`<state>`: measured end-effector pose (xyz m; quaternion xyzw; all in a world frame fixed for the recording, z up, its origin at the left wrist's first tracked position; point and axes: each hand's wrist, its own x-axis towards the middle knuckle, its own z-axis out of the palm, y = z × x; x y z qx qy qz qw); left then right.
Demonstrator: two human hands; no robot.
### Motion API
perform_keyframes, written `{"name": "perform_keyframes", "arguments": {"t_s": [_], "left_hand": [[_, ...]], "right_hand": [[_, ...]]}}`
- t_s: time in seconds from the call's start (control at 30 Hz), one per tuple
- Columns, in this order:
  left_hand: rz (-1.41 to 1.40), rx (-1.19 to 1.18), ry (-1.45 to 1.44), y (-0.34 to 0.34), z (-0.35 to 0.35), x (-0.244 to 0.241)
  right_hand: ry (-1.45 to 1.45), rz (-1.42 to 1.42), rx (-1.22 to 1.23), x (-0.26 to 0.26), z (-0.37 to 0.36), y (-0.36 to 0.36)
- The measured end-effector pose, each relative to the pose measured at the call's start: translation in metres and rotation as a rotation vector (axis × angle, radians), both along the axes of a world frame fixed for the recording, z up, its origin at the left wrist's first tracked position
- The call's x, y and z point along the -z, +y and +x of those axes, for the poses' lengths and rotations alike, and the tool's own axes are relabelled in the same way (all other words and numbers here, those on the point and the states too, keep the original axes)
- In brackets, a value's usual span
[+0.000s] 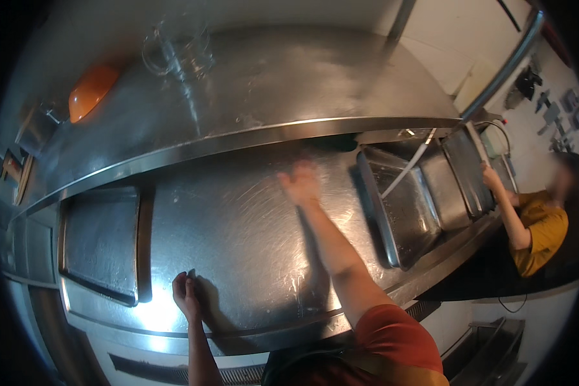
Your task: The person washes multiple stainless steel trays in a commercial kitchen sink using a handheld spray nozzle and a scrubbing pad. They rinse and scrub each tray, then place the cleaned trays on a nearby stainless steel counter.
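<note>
My right hand (301,186) stretches out over the stainless steel worktop (231,231), blurred by motion, with its fingers spread and nothing seen in it. Beyond its fingertips, a dark green thing (333,142) is partly hidden beneath the front edge of the raised steel shelf (289,130). My left hand (186,294) hovers near the front of the worktop, loosely curled, thumb apart, with no object visible in it. To its left lies a shallow metal tray (99,241). Right of my right arm sits a deep steel pan (379,207), with a pale hose (410,166) hanging into it.
A co-worker in a yellow shirt (543,231) grips a ridged metal panel (468,173) at the far right. On the upper shelf stand an orange bowl (94,91) and clear jugs (178,53). A metal post (506,62) rises at the shelf's right end.
</note>
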<state>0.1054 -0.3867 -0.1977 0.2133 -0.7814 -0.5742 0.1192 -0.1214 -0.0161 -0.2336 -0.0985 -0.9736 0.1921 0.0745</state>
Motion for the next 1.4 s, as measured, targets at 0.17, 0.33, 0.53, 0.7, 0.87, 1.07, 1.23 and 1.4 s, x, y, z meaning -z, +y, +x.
{"name": "perform_keyframes", "arguments": {"t_s": [0.17,0.33,0.53,0.7,0.87,1.07,1.23,1.4], "left_hand": [[0.119,0.039,0.141,0.013,-0.004,0.040],[-0.182,0.425,0.091,0.163,0.005,0.056],[0.560,0.646,-0.141,0.372,-0.021,-0.006],[-0.307,0.836,0.561,0.498,-0.089,-0.105],[0.123,0.691,0.422,0.625,-0.157,-0.157],[-0.721,0.838,-0.104,0.618,-0.219,-0.123],[-0.579,1.010,0.033,0.602,-0.273,-0.096],[-0.607,1.046,0.008,0.605,-0.268,-0.107]], "right_hand": [[0.086,0.079,0.310,-0.006,0.117,0.075],[-0.041,0.052,-0.570,-0.025,0.276,-0.034],[0.333,-0.271,-0.332,-0.121,0.290,0.131],[0.109,-0.106,-0.081,-0.065,0.242,0.311],[0.163,-0.217,-0.097,0.028,0.178,0.367],[0.152,-0.332,-0.099,0.044,0.152,0.392],[0.110,-0.192,0.404,0.110,0.100,0.429],[0.305,-0.363,-0.209,0.016,0.070,0.279]]}}
